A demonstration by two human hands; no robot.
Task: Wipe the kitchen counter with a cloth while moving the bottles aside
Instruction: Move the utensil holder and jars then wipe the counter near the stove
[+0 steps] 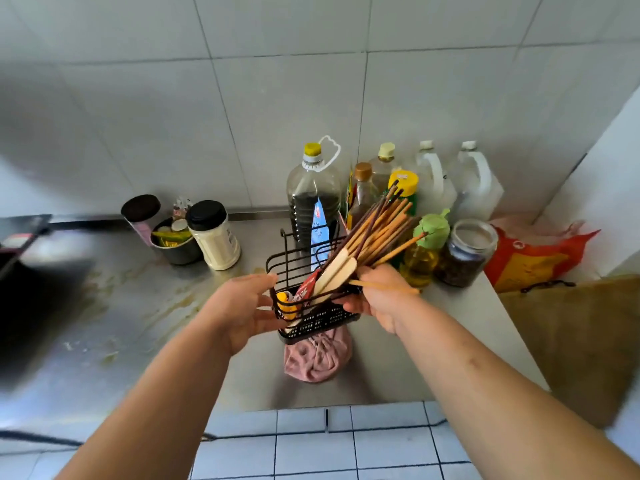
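Observation:
A black wire rack [304,317] hangs above the steel counter [138,306], gripped on its left side by my left hand [239,310] and on its right side by my right hand [381,299]. A bundle of chopsticks [381,230], wooden spatulas and a red packet stick out of it, tilted right. The pink cloth [317,358] lies bunched on the counter just under the rack. Several bottles stand at the back right: a large dark-liquid bottle [313,199], a yellow oil bottle with a green cap [424,251], and two clear jugs [474,188]. Yellowish stains mark the counter at left.
A white jar with a black lid [214,235], a dark-lidded tin [140,213] and a metal bowl [176,252] stand at the back left. A glass jar [467,252], an orange bag [536,258] and a wooden board [581,341] crowd the right. A dark stove is at far left.

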